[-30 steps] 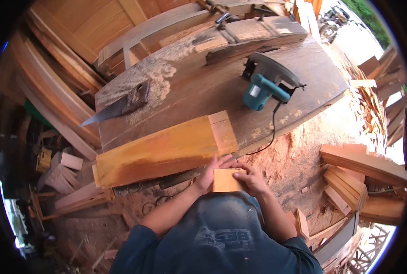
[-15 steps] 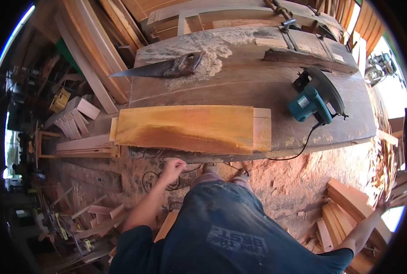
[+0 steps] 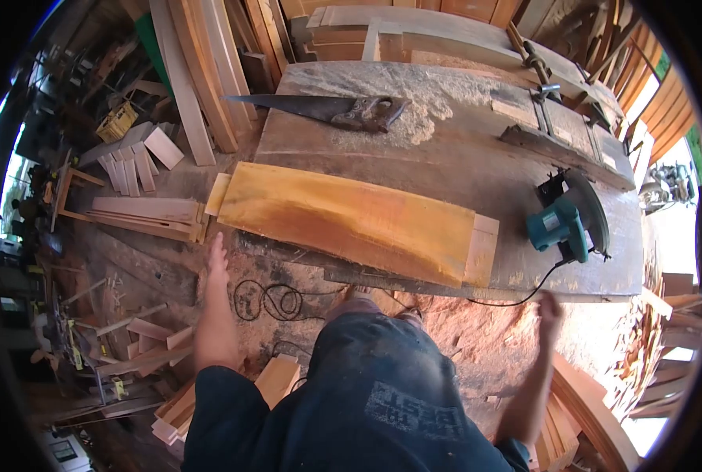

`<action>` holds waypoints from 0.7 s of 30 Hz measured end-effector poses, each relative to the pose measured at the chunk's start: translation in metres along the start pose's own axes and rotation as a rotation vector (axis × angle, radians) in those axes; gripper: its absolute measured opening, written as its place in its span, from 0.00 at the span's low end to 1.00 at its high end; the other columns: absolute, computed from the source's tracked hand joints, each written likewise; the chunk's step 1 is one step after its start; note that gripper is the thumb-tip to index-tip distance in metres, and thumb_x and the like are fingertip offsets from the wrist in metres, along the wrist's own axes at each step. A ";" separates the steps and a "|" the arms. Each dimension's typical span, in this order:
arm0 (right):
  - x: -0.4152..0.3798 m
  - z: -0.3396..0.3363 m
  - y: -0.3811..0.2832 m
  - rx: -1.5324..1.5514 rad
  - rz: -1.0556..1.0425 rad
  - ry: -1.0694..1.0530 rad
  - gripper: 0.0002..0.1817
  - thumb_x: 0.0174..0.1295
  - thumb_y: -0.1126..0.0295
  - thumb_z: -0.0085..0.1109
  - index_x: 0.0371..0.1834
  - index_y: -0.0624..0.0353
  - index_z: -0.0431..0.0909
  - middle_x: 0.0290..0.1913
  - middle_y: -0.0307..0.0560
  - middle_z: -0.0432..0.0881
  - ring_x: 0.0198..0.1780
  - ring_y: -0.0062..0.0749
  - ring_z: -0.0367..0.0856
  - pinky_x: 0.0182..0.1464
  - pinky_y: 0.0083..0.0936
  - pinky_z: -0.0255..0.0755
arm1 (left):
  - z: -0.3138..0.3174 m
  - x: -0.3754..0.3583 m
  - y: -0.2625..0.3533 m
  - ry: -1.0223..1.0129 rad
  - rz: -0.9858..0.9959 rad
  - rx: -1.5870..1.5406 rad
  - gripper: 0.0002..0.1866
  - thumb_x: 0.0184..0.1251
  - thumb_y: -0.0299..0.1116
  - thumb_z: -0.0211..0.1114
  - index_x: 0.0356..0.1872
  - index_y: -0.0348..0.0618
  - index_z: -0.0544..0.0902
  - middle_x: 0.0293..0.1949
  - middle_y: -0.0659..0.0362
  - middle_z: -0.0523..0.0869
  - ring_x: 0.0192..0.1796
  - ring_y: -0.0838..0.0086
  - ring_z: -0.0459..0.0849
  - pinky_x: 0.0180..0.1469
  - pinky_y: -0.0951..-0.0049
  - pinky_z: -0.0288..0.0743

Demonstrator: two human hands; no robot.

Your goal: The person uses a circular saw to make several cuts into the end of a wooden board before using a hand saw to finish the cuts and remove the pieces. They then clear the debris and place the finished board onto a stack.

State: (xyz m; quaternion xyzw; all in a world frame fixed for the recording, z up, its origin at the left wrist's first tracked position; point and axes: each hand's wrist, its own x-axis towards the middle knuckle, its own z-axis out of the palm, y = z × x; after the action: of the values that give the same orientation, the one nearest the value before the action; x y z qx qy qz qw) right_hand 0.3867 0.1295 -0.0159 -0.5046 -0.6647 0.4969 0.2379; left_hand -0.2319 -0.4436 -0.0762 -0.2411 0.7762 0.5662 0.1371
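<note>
My left hand (image 3: 218,256) is open, its fingers stretched forward just below the left end of a wide orange-yellow board (image 3: 347,219). It holds nothing. The board lies on the workbench along its near edge, resting on a paler plank (image 3: 483,250) that sticks out at both ends. My right hand (image 3: 550,311) hovers by the bench's near edge, right of the board and close to the power cord. Blur hides how its fingers are set. A teal circular saw (image 3: 556,224) sits on the bench beyond that hand.
A handsaw (image 3: 363,114) lies among sawdust (image 3: 434,94) at the back of the workbench (image 3: 422,161). A dark wooden bar (image 3: 563,156) is at the back right. Coiled cable (image 3: 276,301) is on the floor. Timber offcuts (image 3: 134,157) and stacked planks (image 3: 567,425) stand at both sides.
The view has turned, so the bench appears tilted. My left hand has moved left toward the board's end and its fingers have straightened. My right hand has come in from the far right woodpile.
</note>
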 end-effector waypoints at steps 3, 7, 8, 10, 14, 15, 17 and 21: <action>-0.022 0.107 -0.039 -0.177 -0.147 -0.060 0.16 0.67 0.69 0.63 0.55 0.65 0.81 0.37 0.44 0.84 0.38 0.23 0.79 0.42 0.22 0.74 | 0.000 0.046 0.000 0.069 0.041 0.008 0.43 0.62 0.61 0.68 0.71 0.43 0.70 0.69 0.53 0.75 0.69 0.59 0.73 0.69 0.57 0.63; 0.001 0.163 -0.041 -0.154 -0.144 0.092 0.19 0.68 0.63 0.61 0.55 0.66 0.81 0.35 0.46 0.84 0.37 0.28 0.79 0.39 0.27 0.74 | 0.010 0.025 0.068 0.138 0.192 0.269 0.39 0.64 0.57 0.69 0.64 0.32 0.75 0.63 0.47 0.80 0.66 0.58 0.77 0.67 0.63 0.67; 0.008 0.173 -0.046 -0.143 -0.102 0.103 0.20 0.67 0.62 0.61 0.54 0.67 0.81 0.34 0.46 0.84 0.36 0.28 0.79 0.39 0.27 0.73 | 0.011 0.041 0.074 0.134 0.243 0.294 0.38 0.64 0.57 0.68 0.63 0.32 0.76 0.62 0.46 0.80 0.65 0.57 0.77 0.67 0.63 0.68; 0.017 0.183 -0.053 -0.210 -0.034 0.110 0.22 0.66 0.59 0.62 0.52 0.68 0.82 0.33 0.47 0.83 0.35 0.29 0.78 0.39 0.29 0.72 | 0.019 0.089 0.074 0.118 0.348 0.340 0.37 0.65 0.57 0.67 0.61 0.31 0.77 0.61 0.44 0.81 0.64 0.57 0.78 0.66 0.64 0.69; 0.039 0.199 -0.053 -0.228 0.047 0.142 0.28 0.64 0.51 0.63 0.48 0.70 0.83 0.33 0.51 0.84 0.33 0.37 0.78 0.41 0.31 0.72 | 0.042 0.125 0.110 -0.114 0.391 0.506 0.40 0.67 0.60 0.64 0.65 0.31 0.75 0.65 0.43 0.78 0.66 0.55 0.77 0.67 0.61 0.68; 0.044 0.201 -0.053 -0.157 0.057 0.171 0.30 0.63 0.48 0.63 0.46 0.71 0.84 0.33 0.52 0.84 0.33 0.39 0.78 0.42 0.32 0.73 | 0.054 0.136 0.116 -0.136 0.347 0.461 0.42 0.65 0.62 0.63 0.66 0.33 0.73 0.66 0.43 0.77 0.67 0.54 0.76 0.67 0.58 0.69; 0.051 0.212 -0.068 -0.174 0.122 0.289 0.33 0.63 0.44 0.62 0.46 0.73 0.83 0.33 0.53 0.84 0.35 0.39 0.78 0.43 0.33 0.72 | 0.063 0.171 0.110 -0.183 0.259 0.379 0.47 0.63 0.67 0.61 0.70 0.36 0.69 0.67 0.44 0.75 0.68 0.54 0.74 0.67 0.53 0.69; 0.054 0.218 -0.106 -0.004 0.184 0.388 0.44 0.66 0.33 0.52 0.47 0.76 0.83 0.37 0.53 0.85 0.41 0.36 0.82 0.48 0.32 0.73 | 0.071 0.181 0.114 -0.251 0.056 0.116 0.53 0.59 0.74 0.58 0.73 0.39 0.65 0.71 0.44 0.69 0.72 0.54 0.68 0.69 0.50 0.65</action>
State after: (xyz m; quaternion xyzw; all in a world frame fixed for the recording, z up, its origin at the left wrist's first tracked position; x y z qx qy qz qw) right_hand 0.1422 0.0872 -0.0155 -0.6499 -0.5584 0.4087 0.3142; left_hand -0.4499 -0.3882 -0.0945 -0.1383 0.7907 0.5498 0.2311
